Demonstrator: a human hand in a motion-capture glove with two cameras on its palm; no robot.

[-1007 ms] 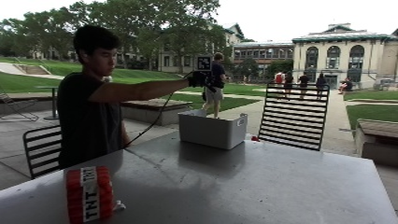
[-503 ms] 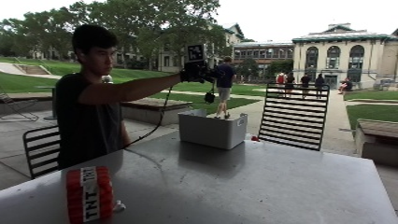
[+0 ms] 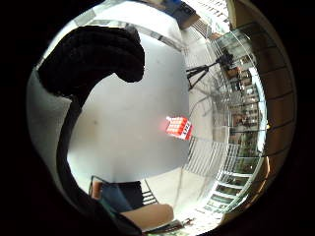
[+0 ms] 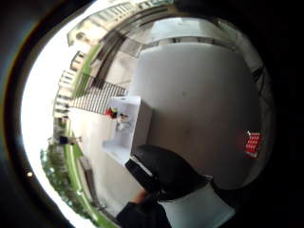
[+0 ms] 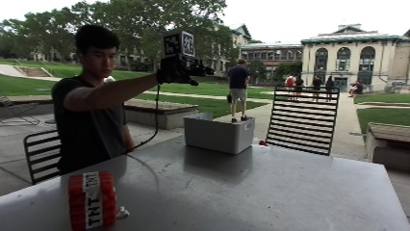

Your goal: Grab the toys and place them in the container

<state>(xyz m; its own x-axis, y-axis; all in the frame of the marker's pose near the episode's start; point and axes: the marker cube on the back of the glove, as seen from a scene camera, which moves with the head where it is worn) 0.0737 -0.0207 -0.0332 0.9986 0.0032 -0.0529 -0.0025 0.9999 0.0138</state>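
Observation:
A red TNT block toy [image 5: 93, 199] stands on the grey table [image 5: 269, 192] at its near left end; the palm views show the TNT toy [image 3: 178, 127] [image 4: 252, 142] far below. A grey container [image 5: 218, 134] sits at the far side, and inside the container [image 4: 142, 126] lie small toys, one red and green [image 4: 111, 113]. My gloved right hand [image 5: 176, 72] is raised high in the air, left of the container and above the table's far edge. Its fingers [image 3: 93, 54] are loosely curled and hold nothing.
A small red thing [image 5: 262, 143] lies on the table beside the container. A black slatted chair [image 5: 304, 118] stands behind the table, and another chair [image 5: 42, 154] is behind the person. A tripod [image 3: 206, 69] stands on the pavement past the table.
The hand has risen and drawn back to the left, from above the container toward the person's side. The TNT toy and container have not moved.

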